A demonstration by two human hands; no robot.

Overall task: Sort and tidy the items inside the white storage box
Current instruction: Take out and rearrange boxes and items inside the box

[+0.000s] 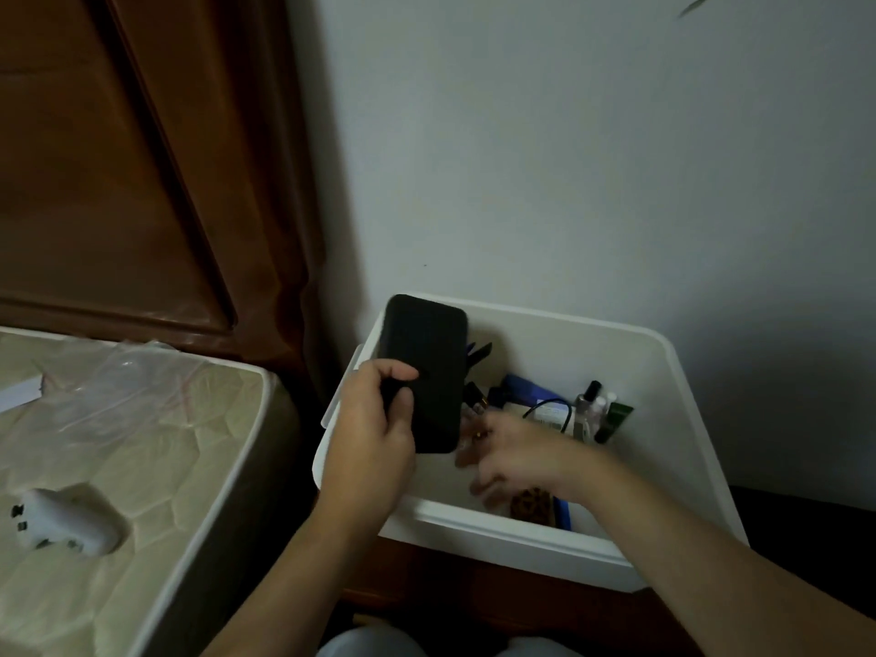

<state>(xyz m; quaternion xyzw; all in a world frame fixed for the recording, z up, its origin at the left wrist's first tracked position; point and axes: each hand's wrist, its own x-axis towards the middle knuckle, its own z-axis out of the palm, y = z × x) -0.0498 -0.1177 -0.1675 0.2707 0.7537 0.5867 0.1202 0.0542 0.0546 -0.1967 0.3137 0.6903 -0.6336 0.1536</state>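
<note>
I have the flat black rectangular case (423,374) pinched in my left hand (374,433), thumb across its face, held upright over the nine o'clock wall of the white plastic storage box (659,372). My right hand (509,455) is down inside the box, blurred — I cannot tell whether its fingers are spread or closed on anything. To do this well, I judge I should keep the case clear of the clutter while the right hand makes a bare patch on the floor. The small bottles (592,407) and thin black cable (552,410) sit at two o'clock from that hand, a patterned brown item (528,502) just at its five o'clock.
</note>
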